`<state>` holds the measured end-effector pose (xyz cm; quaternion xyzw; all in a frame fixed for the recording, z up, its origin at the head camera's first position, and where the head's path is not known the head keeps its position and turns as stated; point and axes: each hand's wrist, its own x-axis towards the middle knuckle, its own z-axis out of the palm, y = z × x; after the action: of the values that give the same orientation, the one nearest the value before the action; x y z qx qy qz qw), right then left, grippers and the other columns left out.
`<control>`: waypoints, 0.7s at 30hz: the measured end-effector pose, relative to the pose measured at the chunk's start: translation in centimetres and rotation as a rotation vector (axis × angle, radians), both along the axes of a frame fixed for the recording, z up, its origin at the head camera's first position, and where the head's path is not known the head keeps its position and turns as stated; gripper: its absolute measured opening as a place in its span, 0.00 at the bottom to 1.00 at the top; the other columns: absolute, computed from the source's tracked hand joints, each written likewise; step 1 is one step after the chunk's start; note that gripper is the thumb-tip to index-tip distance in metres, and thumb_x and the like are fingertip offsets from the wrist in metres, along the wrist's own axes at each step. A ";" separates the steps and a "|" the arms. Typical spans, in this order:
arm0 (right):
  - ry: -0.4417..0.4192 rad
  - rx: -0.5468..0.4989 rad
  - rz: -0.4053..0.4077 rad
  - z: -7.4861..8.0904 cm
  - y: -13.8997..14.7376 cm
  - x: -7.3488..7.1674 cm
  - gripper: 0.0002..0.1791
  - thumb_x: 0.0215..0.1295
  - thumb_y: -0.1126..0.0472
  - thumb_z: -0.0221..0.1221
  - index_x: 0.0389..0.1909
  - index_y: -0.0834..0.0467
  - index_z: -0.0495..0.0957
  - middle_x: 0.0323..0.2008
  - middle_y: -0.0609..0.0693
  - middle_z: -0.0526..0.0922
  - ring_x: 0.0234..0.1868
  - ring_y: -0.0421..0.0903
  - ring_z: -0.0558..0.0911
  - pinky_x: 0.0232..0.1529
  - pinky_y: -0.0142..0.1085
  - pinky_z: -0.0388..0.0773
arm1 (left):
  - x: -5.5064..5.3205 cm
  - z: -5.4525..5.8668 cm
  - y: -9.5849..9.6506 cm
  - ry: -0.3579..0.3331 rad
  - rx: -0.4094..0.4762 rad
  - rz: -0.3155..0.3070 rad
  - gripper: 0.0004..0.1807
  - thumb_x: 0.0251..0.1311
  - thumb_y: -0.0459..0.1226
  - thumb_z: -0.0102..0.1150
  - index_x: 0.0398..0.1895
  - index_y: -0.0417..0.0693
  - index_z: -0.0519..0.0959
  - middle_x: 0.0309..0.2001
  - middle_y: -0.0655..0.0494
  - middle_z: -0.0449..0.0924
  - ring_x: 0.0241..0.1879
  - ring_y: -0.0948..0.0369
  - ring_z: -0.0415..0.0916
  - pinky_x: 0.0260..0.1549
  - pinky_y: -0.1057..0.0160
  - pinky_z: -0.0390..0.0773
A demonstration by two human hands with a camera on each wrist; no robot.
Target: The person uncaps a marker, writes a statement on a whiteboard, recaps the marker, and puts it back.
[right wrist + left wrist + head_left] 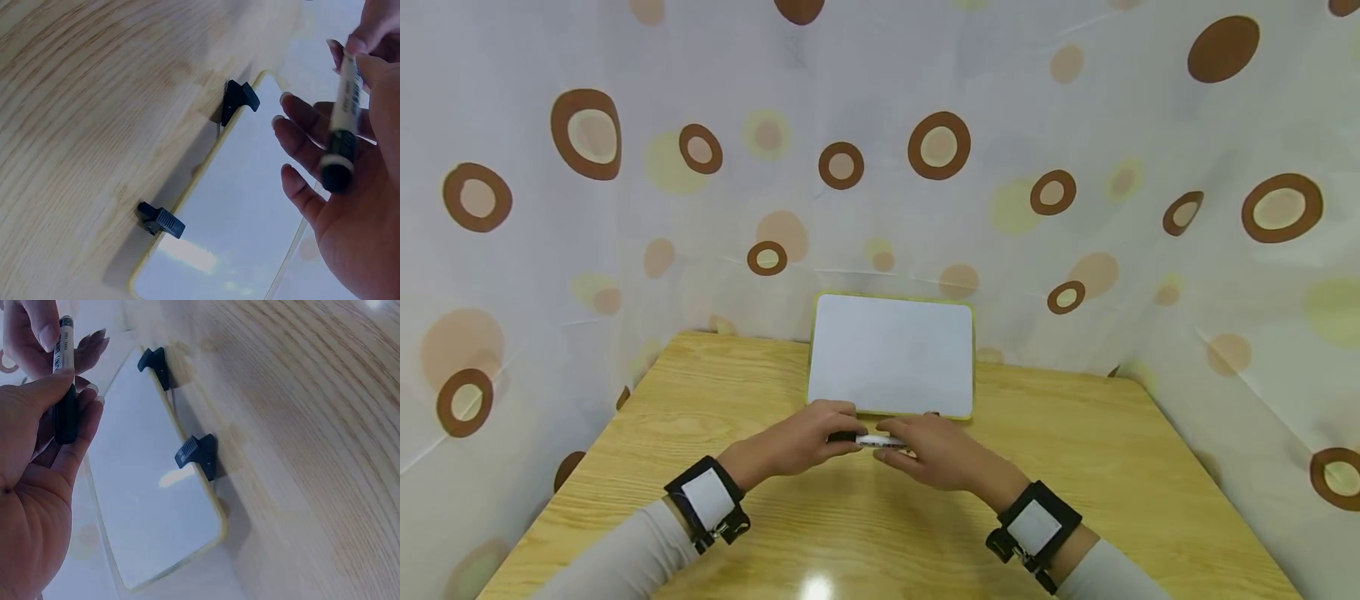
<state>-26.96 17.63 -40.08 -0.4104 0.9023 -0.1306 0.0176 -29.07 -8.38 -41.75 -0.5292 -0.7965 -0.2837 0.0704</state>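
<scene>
A marker pen (880,441) with a white printed barrel and dark ends is held level between both hands, above the table in the head view. My left hand (816,437) grips its black end between thumb and fingers, the thumb lying along it in the left wrist view. My right hand (943,454) holds the white barrel, thumb on one side and fingers on the other. In the right wrist view the pen's dark end (338,169) points toward my right palm. Just beyond the hands stands a whiteboard (891,354) with a yellow edge.
Two black clips (199,455) sit on the whiteboard's lower edge as feet. Beneath is a wood-grain table (1060,467). A patterned curtain (880,208) encloses the back and both sides. Each wrist wears a black strap (707,500) with a small camera.
</scene>
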 end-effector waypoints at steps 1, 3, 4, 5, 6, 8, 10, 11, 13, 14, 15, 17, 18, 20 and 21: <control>-0.016 -0.007 0.011 0.0 -0.1 0.0 0.23 0.82 0.46 0.48 0.63 0.57 0.77 0.47 0.45 0.83 0.37 0.36 0.78 0.42 0.37 0.77 | 0.0 0.1 0.2 0.008 0.015 -0.007 0.09 0.65 0.32 0.67 0.47 0.44 0.86 0.37 0.60 0.76 0.33 0.69 0.70 0.32 0.72 0.74; -0.044 -0.028 0.032 0.0 -0.2 -0.1 0.19 0.83 0.49 0.47 0.58 0.56 0.78 0.41 0.43 0.82 0.32 0.34 0.75 0.37 0.33 0.75 | 0.1 0.3 0.4 0.018 0.041 -0.020 0.09 0.66 0.32 0.66 0.47 0.44 0.86 0.37 0.59 0.77 0.33 0.69 0.71 0.33 0.72 0.75; -0.058 -0.039 0.040 0.0 -0.2 -0.2 0.17 0.83 0.50 0.47 0.55 0.55 0.78 0.36 0.42 0.80 0.29 0.34 0.73 0.34 0.32 0.73 | 0.1 0.3 0.5 0.022 0.051 -0.026 0.08 0.66 0.32 0.66 0.47 0.44 0.86 0.37 0.59 0.77 0.34 0.69 0.71 0.33 0.72 0.76; -0.068 -0.052 0.050 0.0 -0.2 -0.2 0.15 0.83 0.51 0.46 0.52 0.55 0.78 0.32 0.41 0.77 0.26 0.33 0.71 0.32 0.31 0.71 | 0.1 0.4 0.5 0.025 0.058 -0.031 0.08 0.66 0.32 0.66 0.47 0.44 0.86 0.37 0.59 0.78 0.34 0.69 0.72 0.34 0.72 0.76; -0.067 -0.058 0.059 0.0 -0.2 -0.3 0.14 0.83 0.52 0.47 0.49 0.55 0.78 0.29 0.40 0.74 0.24 0.33 0.68 0.31 0.30 0.68 | 0.0 0.4 0.5 0.027 0.064 -0.036 0.08 0.67 0.32 0.66 0.47 0.44 0.86 0.38 0.59 0.78 0.34 0.69 0.72 0.33 0.72 0.77; -0.050 -0.068 0.071 -0.1 -0.1 -0.4 0.13 0.83 0.52 0.47 0.45 0.54 0.78 0.25 0.38 0.71 0.22 0.32 0.65 0.29 0.29 0.66 | 0.1 0.5 0.6 0.022 0.071 -0.045 0.08 0.67 0.32 0.65 0.47 0.43 0.86 0.38 0.58 0.79 0.34 0.69 0.73 0.34 0.71 0.77; -0.019 -0.065 0.076 -0.2 -0.1 -0.4 0.13 0.83 0.52 0.48 0.42 0.53 0.78 0.24 0.37 0.69 0.21 0.32 0.64 0.28 0.29 0.65 | 0.1 0.5 0.6 0.023 0.074 -0.046 0.08 0.67 0.31 0.65 0.47 0.43 0.86 0.38 0.57 0.79 0.34 0.69 0.73 0.33 0.71 0.78; -0.001 -0.061 0.077 -0.1 -0.1 -0.5 0.13 0.83 0.52 0.48 0.42 0.54 0.78 0.24 0.37 0.69 0.21 0.32 0.63 0.28 0.29 0.65 | 0.1 0.5 0.6 0.019 0.076 -0.045 0.08 0.66 0.31 0.66 0.47 0.42 0.86 0.38 0.57 0.80 0.34 0.69 0.74 0.34 0.71 0.78; 0.025 -0.053 0.078 0.0 -0.2 -0.5 0.12 0.82 0.52 0.49 0.41 0.53 0.77 0.23 0.37 0.68 0.20 0.32 0.63 0.28 0.29 0.65 | 0.1 0.7 0.6 0.016 0.079 -0.043 0.09 0.66 0.30 0.66 0.47 0.42 0.86 0.38 0.57 0.80 0.34 0.69 0.74 0.34 0.71 0.78; 0.032 -0.049 0.077 0.1 -0.2 -0.5 0.12 0.82 0.52 0.49 0.41 0.52 0.77 0.23 0.37 0.68 0.20 0.32 0.63 0.28 0.29 0.64 | 0.0 0.7 0.6 0.016 0.080 -0.042 0.09 0.66 0.30 0.66 0.47 0.42 0.86 0.38 0.57 0.80 0.34 0.69 0.74 0.34 0.71 0.78; 0.035 -0.049 0.076 0.2 -0.2 -0.5 0.12 0.82 0.52 0.49 0.41 0.52 0.77 0.23 0.37 0.68 0.20 0.32 0.63 0.28 0.29 0.64 | 0.0 0.8 0.6 0.014 0.079 -0.039 0.09 0.65 0.30 0.66 0.47 0.42 0.86 0.38 0.57 0.80 0.34 0.69 0.74 0.34 0.71 0.78; 0.023 -0.053 0.076 0.3 -0.1 -0.4 0.12 0.82 0.52 0.49 0.41 0.52 0.76 0.23 0.37 0.68 0.20 0.32 0.63 0.28 0.30 0.64 | 0.0 0.9 0.5 0.001 0.069 -0.030 0.09 0.66 0.31 0.66 0.48 0.43 0.85 0.39 0.58 0.80 0.35 0.69 0.74 0.34 0.70 0.79; 0.016 -0.056 0.076 0.4 -0.1 -0.4 0.11 0.82 0.52 0.49 0.41 0.51 0.76 0.23 0.37 0.68 0.20 0.32 0.63 0.28 0.29 0.64 | 0.0 0.9 0.5 -0.006 0.061 -0.021 0.09 0.66 0.32 0.66 0.48 0.43 0.85 0.40 0.58 0.80 0.35 0.69 0.74 0.35 0.70 0.79; 0.005 -0.060 0.073 0.4 0.0 -0.4 0.11 0.82 0.53 0.49 0.42 0.52 0.77 0.23 0.37 0.69 0.20 0.32 0.64 0.27 0.29 0.65 | 0.1 0.9 0.2 -0.029 0.037 0.010 0.09 0.67 0.34 0.66 0.49 0.44 0.85 0.41 0.60 0.81 0.37 0.69 0.75 0.36 0.68 0.80; 0.004 -0.061 0.072 0.4 0.1 -0.4 0.11 0.82 0.53 0.49 0.41 0.53 0.77 0.23 0.37 0.69 0.20 0.32 0.64 0.27 0.29 0.65 | 0.2 0.7 0.0 -0.044 0.021 0.028 0.10 0.68 0.36 0.65 0.50 0.45 0.84 0.41 0.61 0.81 0.37 0.70 0.76 0.37 0.66 0.81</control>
<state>-27.35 17.76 -39.67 -0.4433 0.8826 -0.1565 0.0077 -28.88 -8.34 -41.04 -0.5107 -0.8023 -0.3027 0.0623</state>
